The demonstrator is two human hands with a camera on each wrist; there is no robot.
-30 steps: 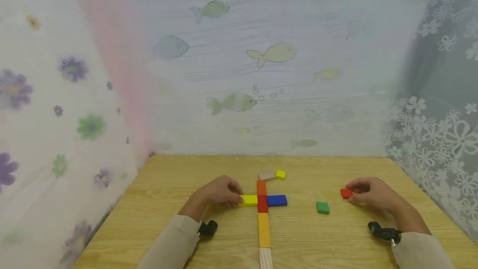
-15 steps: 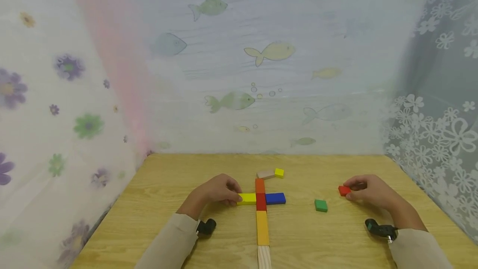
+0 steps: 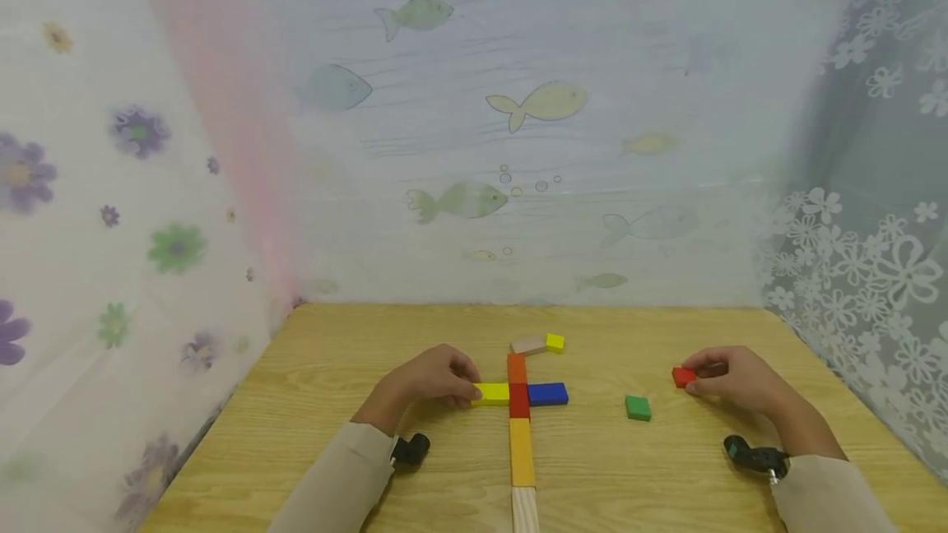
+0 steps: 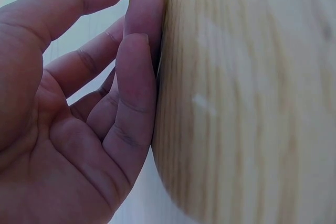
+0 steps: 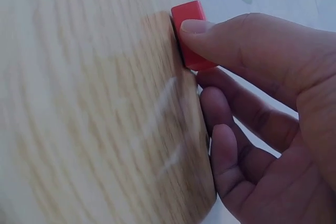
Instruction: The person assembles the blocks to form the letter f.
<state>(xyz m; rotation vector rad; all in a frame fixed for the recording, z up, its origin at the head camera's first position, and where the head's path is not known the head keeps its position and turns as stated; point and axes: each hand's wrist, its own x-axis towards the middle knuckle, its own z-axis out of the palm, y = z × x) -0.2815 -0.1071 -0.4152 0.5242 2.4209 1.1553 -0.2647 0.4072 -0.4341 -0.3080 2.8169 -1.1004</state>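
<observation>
My left hand (image 3: 433, 378) pinches the outer end of a long yellow block (image 3: 492, 394), which lies flat against a dark red block (image 3: 519, 401). On the other side of that red block a blue block (image 3: 548, 394) points right. An orange block (image 3: 517, 368) sits beyond it, and an amber block (image 3: 522, 452) then a pale wooden block (image 3: 525, 508) run toward me. At the right, my right hand (image 3: 736, 381) pinches a small red block (image 3: 683, 377) low at the tabletop; the right wrist view shows the thumb on the red block (image 5: 188, 38).
A green block (image 3: 638, 408) lies between the blue block and my right hand. Beyond the orange block are a beige block (image 3: 528, 345) and a small yellow cube (image 3: 555, 343). The wooden table (image 3: 355, 336) ends at a fish-patterned curtain (image 3: 459, 105).
The whole head view has shifted slightly. Both hands keep their grips, and the blocks stay in the same arrangement.
</observation>
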